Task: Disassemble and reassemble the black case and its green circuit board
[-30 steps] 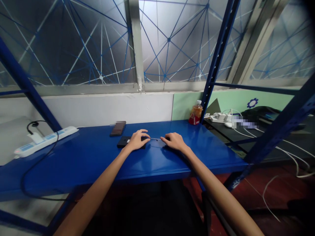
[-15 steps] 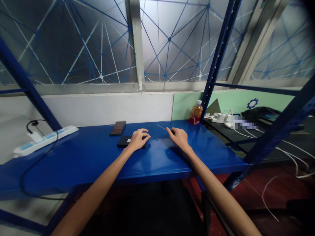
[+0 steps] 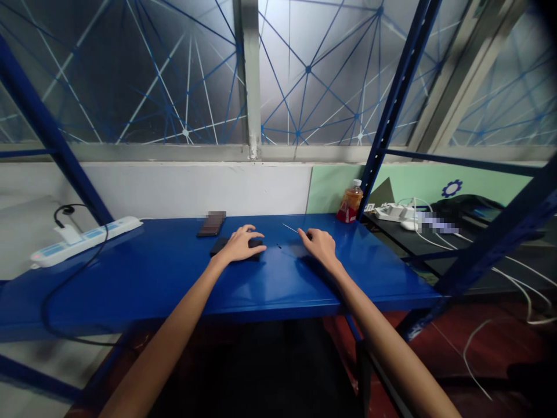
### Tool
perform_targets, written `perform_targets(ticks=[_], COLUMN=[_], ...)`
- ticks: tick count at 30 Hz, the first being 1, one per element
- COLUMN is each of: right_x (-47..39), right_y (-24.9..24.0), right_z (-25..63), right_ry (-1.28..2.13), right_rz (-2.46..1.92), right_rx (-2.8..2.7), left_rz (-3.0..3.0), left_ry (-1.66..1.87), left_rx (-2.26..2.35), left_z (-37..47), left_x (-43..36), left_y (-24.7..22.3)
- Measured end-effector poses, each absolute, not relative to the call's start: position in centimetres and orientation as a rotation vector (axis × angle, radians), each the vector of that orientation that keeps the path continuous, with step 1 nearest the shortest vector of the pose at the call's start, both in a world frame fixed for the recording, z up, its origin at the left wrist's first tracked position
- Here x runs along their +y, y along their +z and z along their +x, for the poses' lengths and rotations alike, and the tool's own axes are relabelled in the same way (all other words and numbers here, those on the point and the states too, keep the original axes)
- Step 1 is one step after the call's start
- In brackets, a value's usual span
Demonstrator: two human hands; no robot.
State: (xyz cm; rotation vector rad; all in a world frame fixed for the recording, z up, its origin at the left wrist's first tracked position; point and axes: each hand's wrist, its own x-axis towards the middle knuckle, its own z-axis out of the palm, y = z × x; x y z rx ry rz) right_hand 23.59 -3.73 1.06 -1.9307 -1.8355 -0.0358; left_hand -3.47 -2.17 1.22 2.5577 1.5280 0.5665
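My left hand is over a flat black box on the blue table, its fingers spread and its thumb pointing right. It hides most of the box, and I cannot tell whether the palm presses on it. My right hand is closed around a thin screwdriver; its slim silver shaft points away and to the left, and the fist hides its handle. Between the hands lie tiny dark pieces, too small to make out.
A phone lies behind the black box. On the left is a white power strip with a black cable. A drink bottle stands by the blue rack post. White cables cross the dark table at right.
My left hand has shifted slightly left over the black box, with its fingers spreading wider. My right hand keeps its hold on the screwdriver. The whole view has moved a little.
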Motion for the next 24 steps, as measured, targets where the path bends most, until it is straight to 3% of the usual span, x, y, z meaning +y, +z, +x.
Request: perform_targets(ticks=[5, 24], right_x=[-3.6, -3.5], right_y=[0.9, 0.1], right_z=[23.6, 23.5], right_ry=[-0.034, -0.119], right_rz=[-1.937, -1.955], right_rx=[-1.830, -1.999], left_rz=[2.475, 2.844], left_ry=[0.243, 0.521], left_rx=[1.429, 1.626], left_z=[-5.9, -3.1], left_x=[-2.2, -2.4], left_y=[2.6, 0.3])
